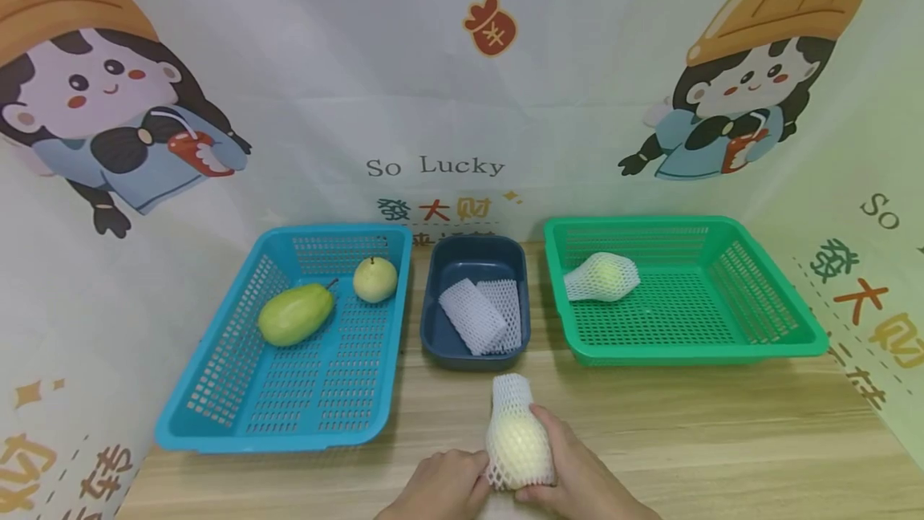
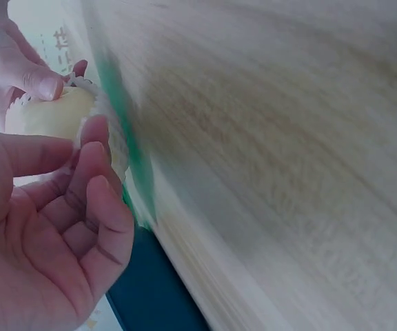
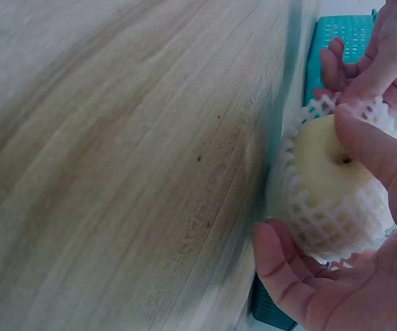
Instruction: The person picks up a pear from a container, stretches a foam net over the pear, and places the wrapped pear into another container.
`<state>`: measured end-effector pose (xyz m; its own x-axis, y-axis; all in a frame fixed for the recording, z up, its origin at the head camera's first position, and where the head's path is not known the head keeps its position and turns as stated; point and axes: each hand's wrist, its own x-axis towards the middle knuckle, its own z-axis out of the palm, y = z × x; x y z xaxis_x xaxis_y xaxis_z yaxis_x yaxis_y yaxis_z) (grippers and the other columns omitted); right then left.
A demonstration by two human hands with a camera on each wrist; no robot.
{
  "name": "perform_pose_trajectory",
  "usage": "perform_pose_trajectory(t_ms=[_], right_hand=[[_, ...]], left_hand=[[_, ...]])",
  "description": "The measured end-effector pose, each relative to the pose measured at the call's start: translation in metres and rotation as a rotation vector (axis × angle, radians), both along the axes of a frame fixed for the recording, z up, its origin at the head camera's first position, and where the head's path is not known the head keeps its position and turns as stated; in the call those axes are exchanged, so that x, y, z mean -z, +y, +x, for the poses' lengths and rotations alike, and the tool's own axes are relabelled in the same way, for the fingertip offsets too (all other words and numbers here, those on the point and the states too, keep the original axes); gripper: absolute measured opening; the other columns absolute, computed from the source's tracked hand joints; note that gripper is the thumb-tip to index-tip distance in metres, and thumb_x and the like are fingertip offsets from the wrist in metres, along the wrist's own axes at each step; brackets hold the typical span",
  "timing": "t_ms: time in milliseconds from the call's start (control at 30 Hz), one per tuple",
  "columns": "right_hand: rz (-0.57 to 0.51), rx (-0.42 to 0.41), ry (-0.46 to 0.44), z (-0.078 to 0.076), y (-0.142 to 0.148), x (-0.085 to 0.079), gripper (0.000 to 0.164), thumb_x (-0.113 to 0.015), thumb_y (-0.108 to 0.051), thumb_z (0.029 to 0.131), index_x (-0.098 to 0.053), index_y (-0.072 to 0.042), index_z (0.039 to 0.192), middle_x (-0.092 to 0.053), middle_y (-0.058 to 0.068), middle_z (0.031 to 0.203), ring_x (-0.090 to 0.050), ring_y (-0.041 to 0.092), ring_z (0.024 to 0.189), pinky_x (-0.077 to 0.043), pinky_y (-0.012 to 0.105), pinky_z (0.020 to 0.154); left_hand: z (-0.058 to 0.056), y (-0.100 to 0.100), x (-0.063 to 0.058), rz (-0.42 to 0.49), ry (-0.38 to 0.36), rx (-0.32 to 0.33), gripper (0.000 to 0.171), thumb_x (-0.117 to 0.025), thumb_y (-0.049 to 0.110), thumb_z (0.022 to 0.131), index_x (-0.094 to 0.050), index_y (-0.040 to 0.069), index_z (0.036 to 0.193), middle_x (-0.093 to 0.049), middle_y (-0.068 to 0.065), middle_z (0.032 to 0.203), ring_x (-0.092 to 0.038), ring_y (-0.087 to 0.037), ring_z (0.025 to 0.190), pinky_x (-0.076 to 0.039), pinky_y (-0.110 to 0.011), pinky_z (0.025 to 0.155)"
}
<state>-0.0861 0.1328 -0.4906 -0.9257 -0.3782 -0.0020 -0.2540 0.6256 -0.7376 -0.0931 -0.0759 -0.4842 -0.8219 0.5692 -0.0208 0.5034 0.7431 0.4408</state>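
Note:
Over the table front, a pale yellow pear sits inside a white foam net sleeve, whose narrow end points away from me. My right hand holds the pear from the right; in the right wrist view its thumb presses beside the hollow at the fruit's end, which the net leaves bare. At the near left edge, my left hand pinches the sleeve's rim between thumb and forefinger, as the left wrist view shows, with the other fingers loosely curled.
A blue basket at left holds a round yellow pear and an oblong green fruit. In the middle, a dark blue bin contains flat foam nets. The green basket at right has a netted fruit.

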Motion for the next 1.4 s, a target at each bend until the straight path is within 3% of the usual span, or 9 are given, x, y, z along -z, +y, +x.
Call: perform_pose_trajectory(t_ms=[167,267,400,533,733,900,1167,1267,1400], right_hand=[[0.016,0.058,0.028,0.001,0.001,-0.003,0.094,-0.079,-0.043,0.064,-0.037,-0.001,0.137,-0.049,0.018,0.133,-0.050,0.033,0.119,-0.042,0.052,0.096],[0.035,0.090,0.042,0.002,0.001,-0.005,0.093,-0.079,-0.046,0.062,-0.040,-0.001,0.134,-0.052,0.017,0.131,-0.052,0.032,0.117,-0.043,0.051,0.094],[0.083,0.133,0.086,0.004,-0.001,-0.005,0.089,-0.080,-0.049,0.059,-0.046,-0.003,0.127,-0.058,0.014,0.122,-0.058,0.028,0.108,-0.048,0.046,0.088],[0.138,0.157,0.138,0.006,-0.002,-0.005,0.075,-0.083,-0.041,0.059,-0.049,-0.007,0.117,-0.063,0.010,0.109,-0.062,0.023,0.097,-0.052,0.040,0.080],[0.195,0.163,0.172,0.008,-0.004,-0.006,0.054,-0.083,-0.026,0.064,-0.047,-0.010,0.102,-0.064,0.005,0.091,-0.063,0.017,0.081,-0.051,0.030,0.065],[0.232,0.183,0.188,0.010,-0.005,-0.007,0.053,-0.083,-0.023,0.061,-0.046,-0.010,0.097,-0.062,0.003,0.079,-0.061,0.015,0.070,-0.047,0.027,0.057],[0.269,0.173,0.196,0.010,-0.006,-0.008,0.047,-0.082,-0.020,0.062,-0.047,-0.013,0.091,-0.057,-0.004,0.074,-0.054,0.006,0.065,-0.044,0.026,0.055],[0.282,0.150,0.236,0.010,-0.004,-0.007,0.041,-0.079,-0.017,0.065,-0.047,-0.013,0.090,-0.055,-0.005,0.073,-0.053,0.007,0.065,-0.044,0.026,0.055],[0.273,0.050,0.213,0.010,0.006,-0.008,0.037,-0.074,-0.016,0.074,-0.048,-0.010,0.099,-0.059,0.001,0.085,-0.060,0.016,0.077,-0.051,0.030,0.064]], left_hand=[[0.001,0.000,-0.004,0.085,0.034,0.071,0.027,-0.059,0.014,0.081,-0.042,0.018,0.061,-0.037,0.013,0.061,-0.030,0.001,0.051,-0.027,-0.013,0.044],[0.001,0.000,-0.007,0.091,0.050,0.125,0.026,-0.060,0.015,0.081,-0.045,0.018,0.061,-0.038,0.013,0.064,-0.030,0.002,0.053,-0.027,-0.011,0.046],[0.002,0.002,-0.008,0.052,0.118,0.204,0.017,-0.059,0.020,0.083,-0.054,0.020,0.067,-0.049,0.013,0.071,-0.041,0.004,0.060,-0.035,-0.009,0.052],[0.004,0.005,-0.011,-0.039,0.196,0.253,0.010,-0.059,0.024,0.085,-0.061,0.019,0.076,-0.056,0.011,0.074,-0.050,0.001,0.064,-0.039,-0.012,0.054],[0.008,0.010,-0.009,-0.124,0.275,0.274,0.016,-0.061,0.024,0.081,-0.058,0.017,0.067,-0.050,0.009,0.064,-0.044,-0.001,0.056,-0.032,-0.014,0.048],[0.012,0.016,-0.009,-0.162,0.330,0.283,0.018,-0.064,0.025,0.076,-0.056,0.018,0.062,-0.048,0.011,0.061,-0.040,0.001,0.054,-0.028,-0.012,0.047],[0.019,0.024,-0.011,-0.279,0.403,0.277,0.018,-0.066,0.033,0.075,-0.061,0.021,0.064,-0.052,0.011,0.062,-0.044,-0.001,0.054,-0.029,-0.013,0.049],[0.020,0.026,-0.011,-0.309,0.375,0.260,0.018,-0.066,0.035,0.076,-0.062,0.022,0.064,-0.055,0.012,0.062,-0.046,-0.002,0.055,-0.029,-0.015,0.049],[0.020,0.029,-0.010,-0.311,0.245,0.226,0.017,-0.064,0.035,0.077,-0.062,0.023,0.065,-0.058,0.012,0.063,-0.049,-0.003,0.059,-0.032,-0.016,0.050]])
